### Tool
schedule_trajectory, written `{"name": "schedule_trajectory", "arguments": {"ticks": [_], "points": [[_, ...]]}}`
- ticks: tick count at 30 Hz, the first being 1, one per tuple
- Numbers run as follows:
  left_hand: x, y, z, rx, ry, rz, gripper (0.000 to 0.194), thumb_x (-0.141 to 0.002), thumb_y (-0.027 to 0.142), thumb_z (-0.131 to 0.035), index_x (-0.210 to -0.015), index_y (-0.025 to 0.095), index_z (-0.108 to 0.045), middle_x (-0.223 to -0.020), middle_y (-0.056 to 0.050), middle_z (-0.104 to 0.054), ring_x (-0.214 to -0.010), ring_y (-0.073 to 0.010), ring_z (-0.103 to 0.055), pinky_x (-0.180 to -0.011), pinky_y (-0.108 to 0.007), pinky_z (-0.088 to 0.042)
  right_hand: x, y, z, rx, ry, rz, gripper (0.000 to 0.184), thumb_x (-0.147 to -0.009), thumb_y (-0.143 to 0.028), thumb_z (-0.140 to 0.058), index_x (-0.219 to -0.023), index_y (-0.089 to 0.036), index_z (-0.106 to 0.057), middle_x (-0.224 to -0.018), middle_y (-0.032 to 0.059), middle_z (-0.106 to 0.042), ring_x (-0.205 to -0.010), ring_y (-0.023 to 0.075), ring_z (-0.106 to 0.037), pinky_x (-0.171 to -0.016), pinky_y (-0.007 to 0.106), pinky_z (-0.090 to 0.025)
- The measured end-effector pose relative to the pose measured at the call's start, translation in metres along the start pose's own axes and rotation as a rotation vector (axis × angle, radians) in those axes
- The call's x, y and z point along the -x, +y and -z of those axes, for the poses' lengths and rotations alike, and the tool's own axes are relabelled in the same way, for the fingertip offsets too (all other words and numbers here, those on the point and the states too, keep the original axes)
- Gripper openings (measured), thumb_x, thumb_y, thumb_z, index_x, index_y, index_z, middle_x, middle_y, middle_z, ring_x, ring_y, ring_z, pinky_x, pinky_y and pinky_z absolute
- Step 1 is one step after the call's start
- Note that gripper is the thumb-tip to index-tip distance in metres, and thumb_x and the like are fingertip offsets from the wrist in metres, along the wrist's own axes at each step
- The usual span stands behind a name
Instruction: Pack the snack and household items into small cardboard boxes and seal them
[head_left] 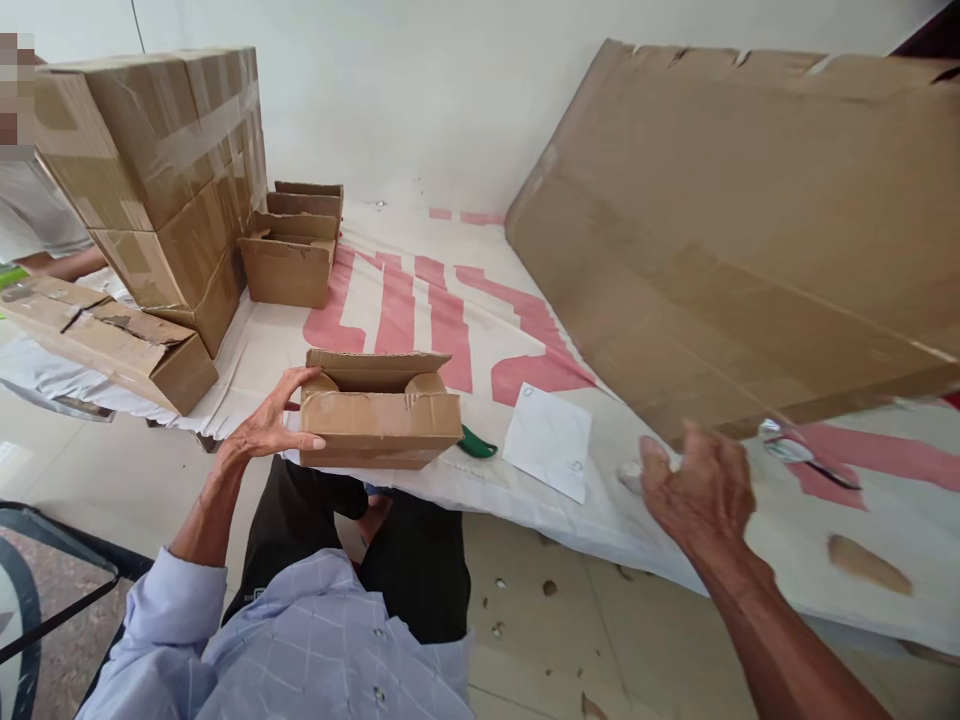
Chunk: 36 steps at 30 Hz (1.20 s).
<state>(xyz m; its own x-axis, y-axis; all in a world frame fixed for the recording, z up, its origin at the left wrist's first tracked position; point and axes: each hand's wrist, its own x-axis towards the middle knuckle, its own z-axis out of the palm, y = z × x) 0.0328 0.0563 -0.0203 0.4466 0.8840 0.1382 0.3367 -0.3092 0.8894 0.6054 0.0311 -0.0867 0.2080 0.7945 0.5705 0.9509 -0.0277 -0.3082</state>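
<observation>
My left hand [274, 425] grips the left end of a small cardboard box [381, 425], thumb on the front side and fingers behind. The box stands at the table's near edge with its back flap raised. A dark green curved object [478, 442] shows at its right end, the rest hidden. My right hand [701, 485] is over the table to the right, thumb apart from the fingers and fingertips partly hidden. A small whitish object [630, 478] lies beside its thumb; I cannot tell whether they touch. A white paper sheet [549, 440] lies between the box and this hand.
Taped cartons [172, 170] are stacked at left, with a long closed box [112, 330] in front. Opened boxes [289, 270] stand beside the stack. A large cardboard sheet [750, 220] leans at right, near a shiny object with a black curved part [806, 455]. Another person's sleeve [37, 210] shows at far left.
</observation>
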Motion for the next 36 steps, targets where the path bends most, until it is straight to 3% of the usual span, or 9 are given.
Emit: {"name": "schedule_trajectory", "arguments": {"ticks": [3,6,9,11,17,24,27,31,36], "points": [[-0.001,0.007,0.001,0.005,-0.002,0.026,0.099,-0.076,0.069,-0.091,-0.16,0.033,-0.054,-0.161,-0.012,-0.049,-0.153,-0.0439,-0.047,-0.119,-0.058,-0.052,-0.02,-0.065,0.0,-0.227,0.031,0.061,0.056,-0.104,-0.065,-0.053,-0.12,-0.017,-0.076,-0.108,0.0263,-0.077,-0.1,0.0382,-0.074,-0.089,0.055,-0.06],[-0.003,0.013,-0.001,0.015,0.034,0.058,0.087,-0.079,0.065,-0.088,-0.155,0.033,-0.059,-0.159,-0.011,-0.052,-0.151,-0.0419,-0.05,-0.118,-0.055,-0.053,-0.032,-0.145,0.003,-0.46,-0.074,0.299,0.036,-0.108,-0.052,-0.057,-0.116,-0.025,-0.078,-0.117,0.0132,-0.081,-0.11,0.032,-0.076,-0.102,0.053,-0.061],[-0.004,0.017,-0.004,0.036,0.066,0.069,0.074,-0.083,0.061,-0.085,-0.149,0.033,-0.065,-0.158,-0.009,-0.054,-0.149,-0.0403,-0.053,-0.118,-0.054,-0.054,-0.036,-0.207,0.004,-0.563,-0.251,0.46,0.033,-0.11,-0.047,-0.059,-0.121,-0.025,-0.08,-0.124,0.0119,-0.081,-0.117,0.0311,-0.074,-0.105,0.051,-0.062],[-0.005,0.017,-0.006,0.042,0.101,0.073,0.06,-0.09,0.061,-0.078,-0.143,0.035,-0.069,-0.155,-0.008,-0.058,-0.146,-0.0386,-0.056,-0.118,-0.055,-0.054,-0.036,-0.23,0.001,-0.571,-0.383,0.513,0.03,-0.109,-0.042,-0.062,-0.123,-0.024,-0.08,-0.126,0.012,-0.08,-0.119,0.0312,-0.074,-0.104,0.051,-0.062],[-0.013,0.012,-0.012,-0.029,0.233,0.042,0.046,-0.1,0.06,-0.061,-0.132,0.029,-0.076,-0.148,-0.007,-0.067,-0.147,-0.0349,-0.057,-0.132,-0.055,-0.042,-0.033,-0.238,-0.004,-0.578,-0.521,0.541,0.017,-0.103,-0.028,-0.069,-0.114,-0.023,-0.08,-0.117,0.0107,-0.081,-0.111,0.0295,-0.073,-0.098,0.049,-0.062],[-0.01,0.02,-0.011,0.042,0.246,0.122,0.065,-0.106,0.072,-0.047,-0.141,0.024,-0.072,-0.151,-0.01,-0.069,-0.145,-0.0377,-0.059,-0.126,-0.056,-0.048,-0.016,-0.242,0.029,-0.601,-0.316,0.586,0.006,-0.103,-0.021,-0.067,-0.105,-0.025,-0.07,-0.103,0.0074,-0.076,-0.097,0.026,-0.07,-0.086,0.042,-0.06],[-0.009,0.014,-0.006,0.078,0.156,0.106,0.079,-0.094,0.08,-0.066,-0.152,0.026,-0.065,-0.162,-0.012,-0.058,-0.15,-0.0418,-0.055,-0.123,-0.057,-0.051,0.008,-0.242,0.037,-0.507,-0.26,0.738,0.013,-0.104,-0.015,-0.064,-0.098,-0.025,-0.07,-0.098,0.0072,-0.073,-0.094,0.0253,-0.068,-0.084,0.04,-0.058],[-0.007,0.003,0.0,0.053,0.009,0.028,0.12,-0.066,0.081,-0.093,-0.166,0.032,-0.049,-0.174,-0.016,-0.041,-0.158,-0.0484,-0.045,-0.124,-0.065,-0.049,0.041,-0.239,0.033,-0.352,-0.226,0.868,0.011,-0.1,-0.013,-0.072,-0.099,-0.024,-0.072,-0.105,0.0095,-0.073,-0.097,0.0273,-0.065,-0.088,0.043,-0.054],[-0.004,-0.001,0.002,0.037,-0.034,0.002,0.141,-0.06,0.078,-0.099,-0.176,0.035,-0.032,-0.18,-0.019,-0.032,-0.164,-0.0506,-0.037,-0.127,-0.072,-0.042,0.05,-0.235,0.02,-0.336,-0.176,0.847,0.007,-0.101,-0.02,-0.075,-0.107,-0.023,-0.073,-0.11,0.0107,-0.073,-0.099,0.0285,-0.065,-0.086,0.044,-0.053]]}}
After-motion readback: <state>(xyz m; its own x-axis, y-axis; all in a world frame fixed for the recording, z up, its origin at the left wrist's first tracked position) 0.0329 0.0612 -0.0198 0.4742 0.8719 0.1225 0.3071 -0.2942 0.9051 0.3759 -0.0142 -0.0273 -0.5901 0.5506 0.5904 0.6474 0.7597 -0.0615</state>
